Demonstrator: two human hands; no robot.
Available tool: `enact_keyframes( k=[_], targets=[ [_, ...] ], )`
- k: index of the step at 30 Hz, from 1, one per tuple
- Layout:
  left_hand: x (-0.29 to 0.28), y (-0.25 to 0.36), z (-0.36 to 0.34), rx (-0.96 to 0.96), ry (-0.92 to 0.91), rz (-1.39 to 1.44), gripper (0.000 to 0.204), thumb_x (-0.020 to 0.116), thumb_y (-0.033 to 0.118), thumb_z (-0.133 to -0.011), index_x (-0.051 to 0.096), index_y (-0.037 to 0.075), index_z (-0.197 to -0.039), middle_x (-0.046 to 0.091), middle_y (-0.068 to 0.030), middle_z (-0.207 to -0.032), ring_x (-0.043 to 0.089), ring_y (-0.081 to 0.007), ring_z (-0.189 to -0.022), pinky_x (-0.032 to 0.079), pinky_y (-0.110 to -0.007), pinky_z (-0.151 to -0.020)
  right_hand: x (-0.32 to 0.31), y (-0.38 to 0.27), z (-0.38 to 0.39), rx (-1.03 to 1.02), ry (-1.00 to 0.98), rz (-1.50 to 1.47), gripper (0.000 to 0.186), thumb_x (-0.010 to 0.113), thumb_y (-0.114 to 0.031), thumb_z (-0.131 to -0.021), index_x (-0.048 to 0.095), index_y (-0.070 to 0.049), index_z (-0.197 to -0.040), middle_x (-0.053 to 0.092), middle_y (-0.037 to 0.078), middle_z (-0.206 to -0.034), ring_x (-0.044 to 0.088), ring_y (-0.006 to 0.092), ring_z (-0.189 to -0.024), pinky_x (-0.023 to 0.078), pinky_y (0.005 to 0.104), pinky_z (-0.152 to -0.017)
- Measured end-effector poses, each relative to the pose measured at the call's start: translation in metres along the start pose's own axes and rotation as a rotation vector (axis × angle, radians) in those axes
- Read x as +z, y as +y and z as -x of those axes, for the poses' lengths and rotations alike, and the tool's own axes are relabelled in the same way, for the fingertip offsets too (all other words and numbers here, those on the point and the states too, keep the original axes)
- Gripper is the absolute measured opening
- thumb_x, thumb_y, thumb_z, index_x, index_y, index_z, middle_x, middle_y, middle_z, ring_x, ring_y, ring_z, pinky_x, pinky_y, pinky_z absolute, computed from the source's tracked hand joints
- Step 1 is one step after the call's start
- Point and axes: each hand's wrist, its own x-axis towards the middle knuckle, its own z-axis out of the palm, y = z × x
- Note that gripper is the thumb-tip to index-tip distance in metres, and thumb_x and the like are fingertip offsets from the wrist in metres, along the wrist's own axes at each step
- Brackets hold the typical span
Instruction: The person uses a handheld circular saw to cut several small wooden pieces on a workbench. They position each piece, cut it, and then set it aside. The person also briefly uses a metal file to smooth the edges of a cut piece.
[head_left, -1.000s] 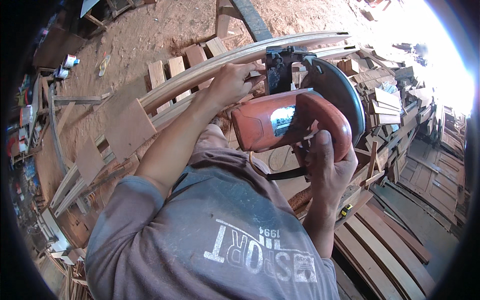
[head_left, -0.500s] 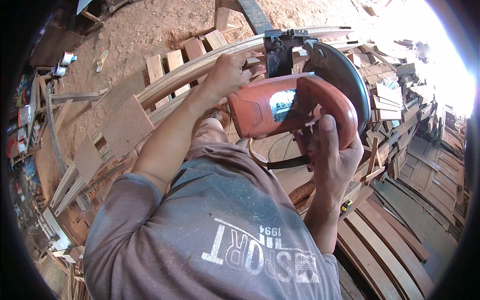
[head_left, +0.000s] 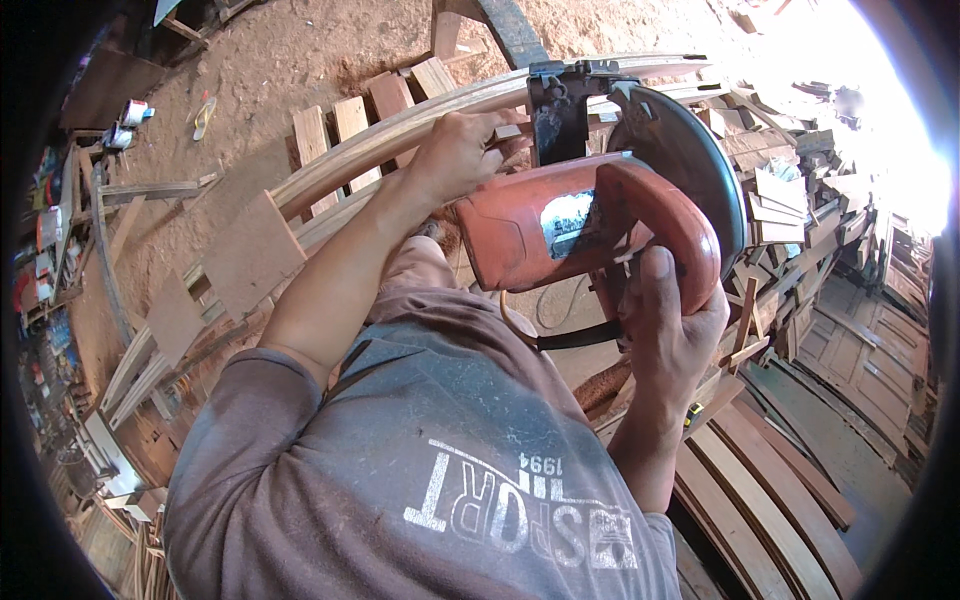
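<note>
In the head view, an orange power saw (head_left: pixel 510 228) is gripped at its looped handle by the right hand (head_left: pixel 678 325), the thumb laid against it. The saw is held beyond the person's shirt (head_left: pixel 450 420), beside long curved wooden beams (head_left: pixel 375 140). The left hand (head_left: pixel 462 150) is placed left of the saw's black base plate (head_left: pixel 556 122), fingers bent; whether anything is pinched cannot be told. Right of the saw, wood offcuts (head_left: pixel 775 207) are piled.

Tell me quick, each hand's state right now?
Left hand: closed, pinching a small piece of wood.
Right hand: closed, holding the orange circular saw by its handle.
</note>
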Motion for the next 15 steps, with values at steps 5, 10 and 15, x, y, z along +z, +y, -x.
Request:
enact_keyframes(
  k=[5, 10, 15],
  targets=[
    [0.0, 0.0, 0.003, 0.105, 0.012, -0.076, 0.036, 0.077, 0.019, -0.088, 0.074, 0.011, -0.123, 0.076, -0.022, -0.09, 0.077, -0.0356, -0.083, 0.061, -0.043, -0.077, 0.002, -0.003, 0.001, -0.056, 0.047, 0.075, 0.039, 0.074, -0.036, -0.101, 0.07, 0.001, -0.112, 0.062, -0.001, -0.071, 0.056, 0.0055, -0.059, 0.041, 0.0207, -0.051],
    [0.012, -0.019, 0.003, 0.151, 0.02, 0.016, 0.043, 0.073, 0.01, -0.08, 0.075, 0.013, -0.122, 0.077, -0.0207, -0.096, 0.077, -0.0358, -0.086, 0.062, -0.043, -0.083, -0.004, -0.011, -0.003, 0.0, 0.003, 0.025, 0.041, 0.076, -0.026, -0.099, 0.066, 0.005, -0.125, 0.069, 0.006, -0.096, 0.066, 0.0091, -0.078, 0.054, 0.0229, -0.066],
    [0.004, -0.002, 0.006, 0.15, -0.048, -0.046, 0.041, 0.073, 0.009, -0.08, 0.076, 0.013, -0.121, 0.077, -0.0197, -0.103, 0.076, -0.0358, -0.094, 0.061, -0.043, -0.088, -0.01, -0.015, -0.005, 0.024, -0.051, -0.012, 0.041, 0.077, -0.02, -0.1, 0.066, 0.007, -0.128, 0.072, 0.007, -0.105, 0.07, 0.0104, -0.087, 0.06, 0.0238, -0.071]
  ],
)
